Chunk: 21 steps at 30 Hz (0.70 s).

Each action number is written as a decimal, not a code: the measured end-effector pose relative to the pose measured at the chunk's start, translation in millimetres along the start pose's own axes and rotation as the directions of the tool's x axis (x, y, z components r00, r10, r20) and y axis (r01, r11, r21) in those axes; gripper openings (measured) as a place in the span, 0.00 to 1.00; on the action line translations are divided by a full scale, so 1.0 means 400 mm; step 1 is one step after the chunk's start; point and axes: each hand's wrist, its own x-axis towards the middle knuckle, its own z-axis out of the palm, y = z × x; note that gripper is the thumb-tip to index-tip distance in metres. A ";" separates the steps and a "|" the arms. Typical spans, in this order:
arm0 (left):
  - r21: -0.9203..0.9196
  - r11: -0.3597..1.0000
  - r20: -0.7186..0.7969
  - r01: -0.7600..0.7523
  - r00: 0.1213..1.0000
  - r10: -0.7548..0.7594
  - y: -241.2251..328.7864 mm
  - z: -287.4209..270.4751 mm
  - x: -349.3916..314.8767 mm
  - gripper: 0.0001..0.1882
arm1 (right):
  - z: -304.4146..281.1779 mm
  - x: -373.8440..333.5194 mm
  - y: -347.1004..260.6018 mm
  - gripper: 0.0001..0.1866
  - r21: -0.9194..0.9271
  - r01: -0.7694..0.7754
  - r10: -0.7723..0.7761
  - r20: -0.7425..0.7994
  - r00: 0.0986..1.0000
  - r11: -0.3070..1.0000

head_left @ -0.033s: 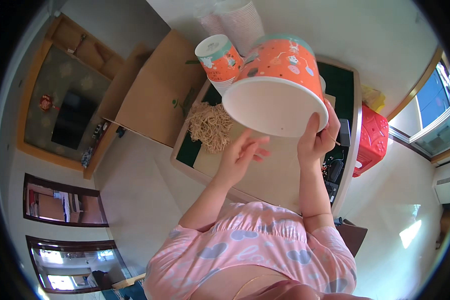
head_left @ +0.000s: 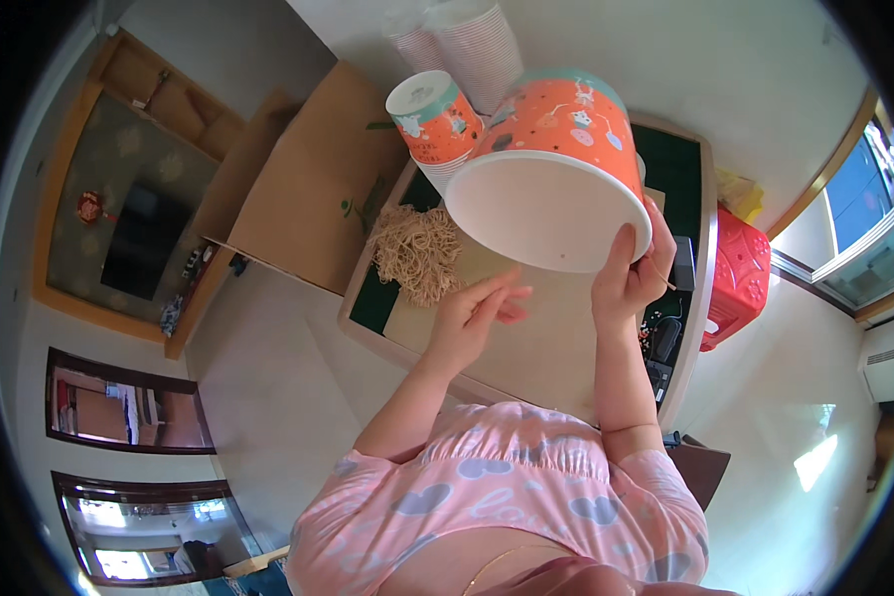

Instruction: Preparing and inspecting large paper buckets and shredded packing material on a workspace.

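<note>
My right hand [head_left: 634,268] grips the rim of a large paper bucket [head_left: 566,127], thumb on the white inside and fingers round the outer wall. The bucket is orange with a teal band and small cartoon figures, tilted with its open mouth toward me. A small dark spot shows near its rim, and a short piece of thin cord sticks out by my right fingers. My left hand [head_left: 475,316] is held below and left of the mouth, apart from it, fingers drawn together; whatever they might pinch is too small to make out. A tangled heap of beige cords [head_left: 417,253] lies beyond it.
A stack of similar orange buckets [head_left: 435,124] stands upside down behind the cords, before tall stacks of white cups [head_left: 475,50]. An open cardboard box [head_left: 308,179] adjoins the table [head_left: 526,348] at left. Red plastic stools [head_left: 737,278] stand right; black devices [head_left: 666,338] lie near the right edge.
My left hand has shifted slightly left and its fingers have come closer together. The bucket in my right hand has barely moved.
</note>
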 end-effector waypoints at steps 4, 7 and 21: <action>0.311 0.950 -0.096 0.016 0.995 0.015 -0.025 -0.083 -0.026 0.12 | 0.011 -0.003 0.000 0.16 0.104 -0.126 0.127 0.004 0.992 0.987; 0.278 0.960 -0.161 0.020 0.987 0.026 0.006 -0.115 -0.003 0.14 | 0.013 0.015 -0.017 0.15 0.166 -0.268 0.269 0.016 0.963 0.949; 0.136 0.967 0.281 -0.217 0.944 0.173 0.010 -0.111 0.071 0.59 | 0.109 -0.019 -0.017 0.17 0.393 -0.564 0.573 0.109 0.812 0.726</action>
